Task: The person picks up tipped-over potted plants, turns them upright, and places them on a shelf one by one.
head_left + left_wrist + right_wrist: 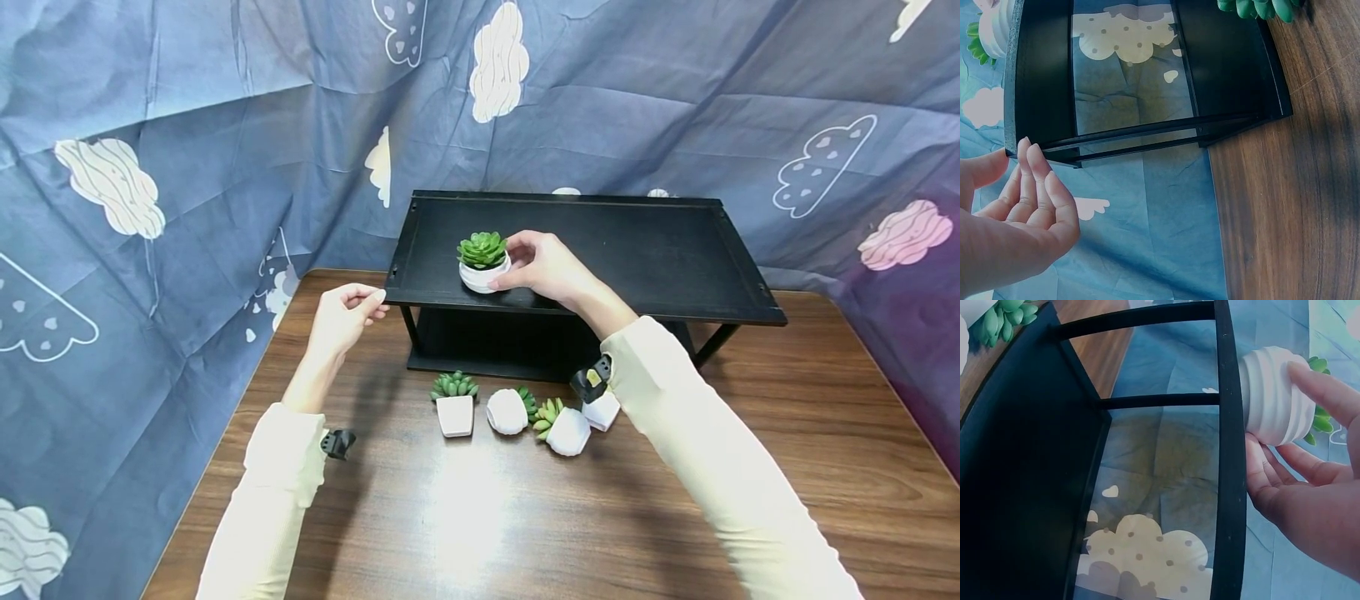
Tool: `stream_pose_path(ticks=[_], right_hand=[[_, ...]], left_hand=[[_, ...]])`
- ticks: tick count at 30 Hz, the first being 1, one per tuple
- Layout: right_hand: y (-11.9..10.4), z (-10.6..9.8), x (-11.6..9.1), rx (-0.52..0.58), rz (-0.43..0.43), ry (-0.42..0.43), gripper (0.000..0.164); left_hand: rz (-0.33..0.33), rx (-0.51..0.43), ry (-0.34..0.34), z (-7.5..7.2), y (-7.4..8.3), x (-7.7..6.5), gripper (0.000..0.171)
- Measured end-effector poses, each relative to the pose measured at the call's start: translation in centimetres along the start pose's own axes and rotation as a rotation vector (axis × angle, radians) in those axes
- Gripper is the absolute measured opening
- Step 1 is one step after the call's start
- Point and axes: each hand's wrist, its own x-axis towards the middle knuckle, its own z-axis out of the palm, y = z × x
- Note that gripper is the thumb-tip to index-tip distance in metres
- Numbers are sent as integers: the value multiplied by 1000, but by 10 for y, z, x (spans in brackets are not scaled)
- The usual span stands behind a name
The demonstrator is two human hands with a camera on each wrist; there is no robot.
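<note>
My right hand [546,265] grips a potted succulent [480,277], a green rosette in a white ribbed pot, over the left part of the black shelf's top board [622,250]. In the right wrist view the thumb lies on one side of the ribbed pot [1270,394] and the fingers on the other, with the pot's base right at the board's edge. At the shelf's front left corner my left hand [347,315] pinches the board. The left wrist view shows the thumb on top and the fingertips [1034,151] against the underside.
On the wooden table [360,517], before the shelf's lower board [487,342], several white-potted succulents lie in a row: a square pot [455,416], a round one [507,412], another [568,432] and one partly behind my right wrist [602,410]. A blue cloud-print curtain [225,167] hangs behind.
</note>
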Motion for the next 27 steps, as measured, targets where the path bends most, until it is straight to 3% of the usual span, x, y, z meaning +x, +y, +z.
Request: stream_pose_path(ticks=[27], right_hand=[[-15,28,15,-12,-35,18,45]], left_hand=[[-17,6,-2,0,0,0,24]])
